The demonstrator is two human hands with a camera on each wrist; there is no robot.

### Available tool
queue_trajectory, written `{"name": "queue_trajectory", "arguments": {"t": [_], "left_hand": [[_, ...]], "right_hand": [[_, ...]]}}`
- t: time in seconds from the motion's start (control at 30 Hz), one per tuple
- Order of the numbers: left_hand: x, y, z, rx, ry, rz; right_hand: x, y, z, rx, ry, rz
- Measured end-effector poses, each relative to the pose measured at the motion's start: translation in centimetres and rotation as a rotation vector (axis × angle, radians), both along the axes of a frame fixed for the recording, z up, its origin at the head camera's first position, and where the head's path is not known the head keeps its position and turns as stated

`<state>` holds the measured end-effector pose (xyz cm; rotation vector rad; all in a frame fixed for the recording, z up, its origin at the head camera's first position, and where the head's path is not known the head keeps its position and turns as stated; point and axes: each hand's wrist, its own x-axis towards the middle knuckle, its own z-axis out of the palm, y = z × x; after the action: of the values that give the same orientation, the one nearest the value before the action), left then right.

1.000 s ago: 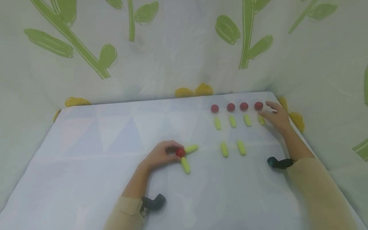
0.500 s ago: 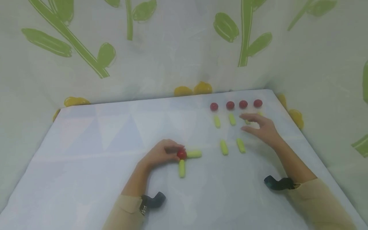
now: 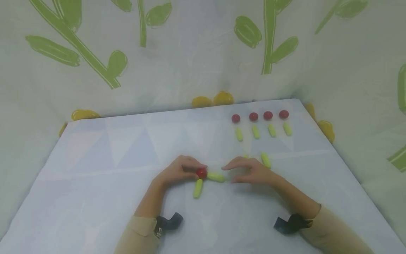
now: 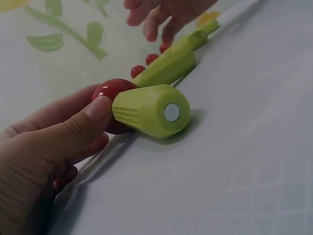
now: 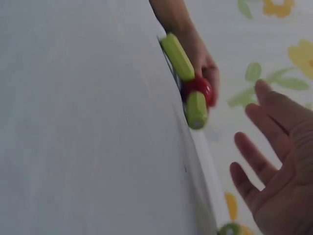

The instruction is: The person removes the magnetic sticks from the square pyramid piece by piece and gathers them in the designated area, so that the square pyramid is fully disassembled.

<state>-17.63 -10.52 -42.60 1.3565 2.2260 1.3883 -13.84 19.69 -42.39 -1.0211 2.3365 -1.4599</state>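
Observation:
My left hand (image 3: 177, 172) pinches a glossy red ball (image 3: 201, 173) between thumb and fingers. Two yellow-green magnetic rods join that ball: one rod (image 3: 216, 177) points right, the other rod (image 3: 198, 188) toward me. A round silvery disc (image 4: 171, 112) shows in the end of one rod in the left wrist view. Just right of the rightward rod, my right hand (image 3: 250, 171) holds nothing; its thumb and fingers are spread apart, as the right wrist view also shows. It partly hides a loose green rod (image 3: 245, 156) behind it.
At the back right lies a row of several red balls (image 3: 268, 115), with a row of several green rods (image 3: 272, 130) in front. Another loose rod (image 3: 265, 160) lies just beyond my right wrist. A patterned cloth wall (image 3: 190, 53) rises behind the white table (image 3: 95, 204).
My right hand has come from the back-right ball row leftward and nearer, up to the joined rods. My left hand keeps its pinch on the ball while both attached rods have swung clockwise.

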Motion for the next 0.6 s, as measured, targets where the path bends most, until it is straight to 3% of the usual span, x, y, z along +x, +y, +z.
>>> {"name": "queue_trajectory", "arguments": {"t": [0.13, 0.23, 0.47, 0.6], "left_hand": [[-0.1, -0.1, -0.1, -0.021, 0.057, -0.032], [0.0, -0.1, -0.2, -0.039, 0.092, -0.028], [0.0, -0.2, -0.2, -0.062, 0.071, 0.010], [-0.1, -0.2, -0.2, -0.055, 0.077, 0.007]], "right_hand": [[0.1, -1.9, -0.6, 0.054, -0.069, 0.094], [0.0, -2.9, -1.1, 0.086, -0.070, 0.130], [-0.3, -3.4, -2.2, 0.090, -0.061, 0.101], [-0.4, -3.6, -2.4, 0.105, 0.005, 0.087]]}}
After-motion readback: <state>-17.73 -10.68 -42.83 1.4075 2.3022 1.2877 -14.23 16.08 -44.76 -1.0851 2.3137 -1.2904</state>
